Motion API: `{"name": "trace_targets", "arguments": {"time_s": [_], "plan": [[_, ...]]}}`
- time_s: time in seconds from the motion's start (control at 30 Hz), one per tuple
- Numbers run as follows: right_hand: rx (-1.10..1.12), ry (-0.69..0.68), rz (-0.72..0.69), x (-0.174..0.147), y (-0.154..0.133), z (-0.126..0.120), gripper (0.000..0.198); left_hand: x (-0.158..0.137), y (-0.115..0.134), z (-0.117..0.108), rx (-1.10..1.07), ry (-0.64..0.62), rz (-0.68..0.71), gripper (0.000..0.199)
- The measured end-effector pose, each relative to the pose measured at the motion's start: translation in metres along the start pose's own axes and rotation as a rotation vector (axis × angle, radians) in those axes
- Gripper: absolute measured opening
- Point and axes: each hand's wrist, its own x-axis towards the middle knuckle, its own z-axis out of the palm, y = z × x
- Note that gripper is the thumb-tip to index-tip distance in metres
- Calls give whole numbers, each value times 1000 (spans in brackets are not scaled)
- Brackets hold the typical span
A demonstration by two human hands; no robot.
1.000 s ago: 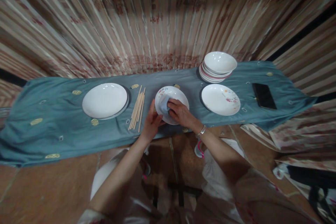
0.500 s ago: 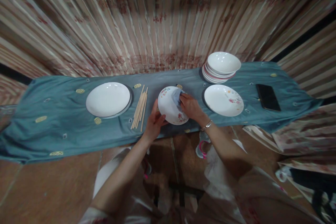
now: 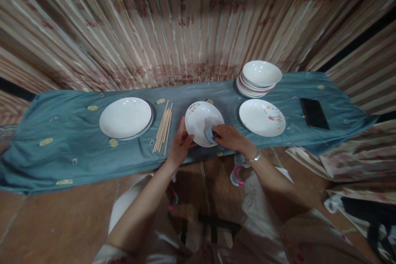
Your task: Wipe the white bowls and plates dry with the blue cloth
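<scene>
Amid illegible tablecloth marks (image 3: 152, 142), the left hand (image 3: 181, 145) grips a flower-sprigged white plate (image 3: 197, 122) at eight o'clock, the right hand (image 3: 232, 137) a blue cloth (image 3: 209, 135) at five.

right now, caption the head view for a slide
Left hand holds a floral plate; right hand holds a blue cloth against it.

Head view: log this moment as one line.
left hand: holds small plate by edge | right hand: presses cloth on plate | beside left hand: chopsticks
</scene>
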Motion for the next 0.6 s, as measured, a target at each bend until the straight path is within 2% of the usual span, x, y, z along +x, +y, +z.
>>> {"name": "trace_targets", "arguments": {"time_s": [0.27, 0.43, 0.6], "plan": [[334, 25, -98, 2, -7, 7, 13, 0, 3, 2, -8, -42, 16, 102], [548, 178, -137, 8, -20, 21, 18, 0, 1, 1, -10, -60, 38, 100], [543, 336, -190, 17, -30, 35, 27, 1, 2, 0, 19, -46, 34, 97]]}}
